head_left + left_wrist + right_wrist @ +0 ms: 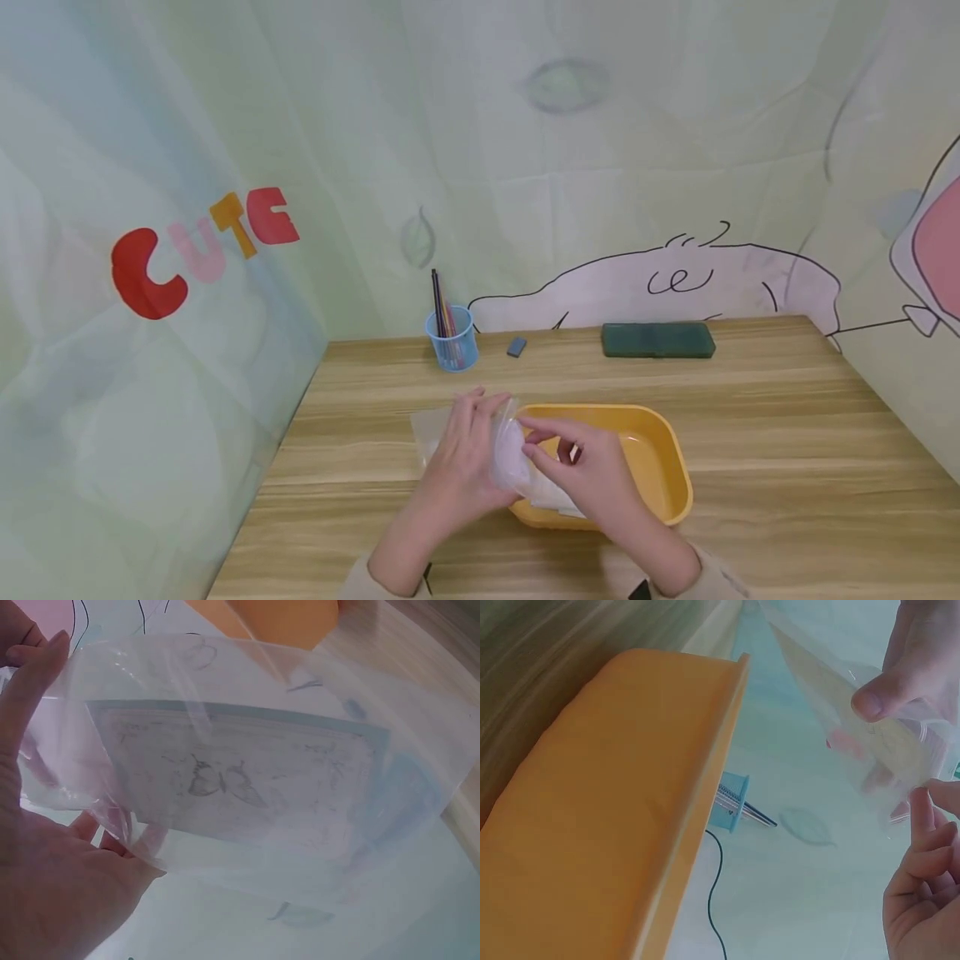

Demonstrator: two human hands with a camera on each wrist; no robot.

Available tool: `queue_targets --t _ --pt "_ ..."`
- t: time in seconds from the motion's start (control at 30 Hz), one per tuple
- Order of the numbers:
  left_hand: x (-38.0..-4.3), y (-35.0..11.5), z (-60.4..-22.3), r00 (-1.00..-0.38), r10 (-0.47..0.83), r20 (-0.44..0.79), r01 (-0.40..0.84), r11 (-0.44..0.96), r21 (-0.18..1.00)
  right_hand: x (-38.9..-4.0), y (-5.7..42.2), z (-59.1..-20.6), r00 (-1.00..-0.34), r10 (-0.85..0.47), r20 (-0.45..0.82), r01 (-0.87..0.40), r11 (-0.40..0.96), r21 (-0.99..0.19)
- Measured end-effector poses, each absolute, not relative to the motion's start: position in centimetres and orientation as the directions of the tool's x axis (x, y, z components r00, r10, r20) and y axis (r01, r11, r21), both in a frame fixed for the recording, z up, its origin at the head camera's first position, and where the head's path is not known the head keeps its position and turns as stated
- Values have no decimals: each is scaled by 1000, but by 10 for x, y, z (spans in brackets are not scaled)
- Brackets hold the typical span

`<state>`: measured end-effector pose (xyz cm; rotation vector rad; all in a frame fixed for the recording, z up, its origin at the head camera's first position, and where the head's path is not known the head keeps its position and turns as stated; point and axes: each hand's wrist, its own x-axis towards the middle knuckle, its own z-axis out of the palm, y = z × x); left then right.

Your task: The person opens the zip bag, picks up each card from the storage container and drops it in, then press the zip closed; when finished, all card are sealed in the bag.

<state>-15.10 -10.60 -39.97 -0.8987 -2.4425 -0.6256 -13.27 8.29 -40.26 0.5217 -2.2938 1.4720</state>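
Note:
My left hand [467, 458] grips a clear plastic zip bag [512, 457] above the left side of a yellow basket [678, 483]. In the left wrist view, a pale card [247, 791] with a grey butterfly print and a bluish border shows through the film. The left thumb [874, 703] presses on the bag's side in the right wrist view. Thumb and index finger of my right hand [592, 467] pinch the bag's edge near its mouth, the other fingers curled. White flat pieces [555, 500] show below the hands, at the basket's front left.
Behind the basket stands a light blue mesh cup [465, 340] of pens and pencils. A small blue-grey eraser-like block [517, 347] and a dark green case [658, 340] lie along the back of the wooden table [787, 467]. Printed curtains surround the table at left, back and right.

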Motion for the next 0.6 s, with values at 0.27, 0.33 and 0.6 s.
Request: queue_targets --t 0.27,0.33,0.6 --pt "-149 -104 -399 -683 482 548 686 681 256 -132 80 -403 -843 -208 497 -532 468 -706" --pt "-149 -104 -399 -686 487 540 686 680 259 -132 80 -403 -841 -247 482 -537 491 -686" --pt "-155 -112 -401 -772 407 488 583 758 291 -135 101 -407 -870 -204 449 -488 482 -727"
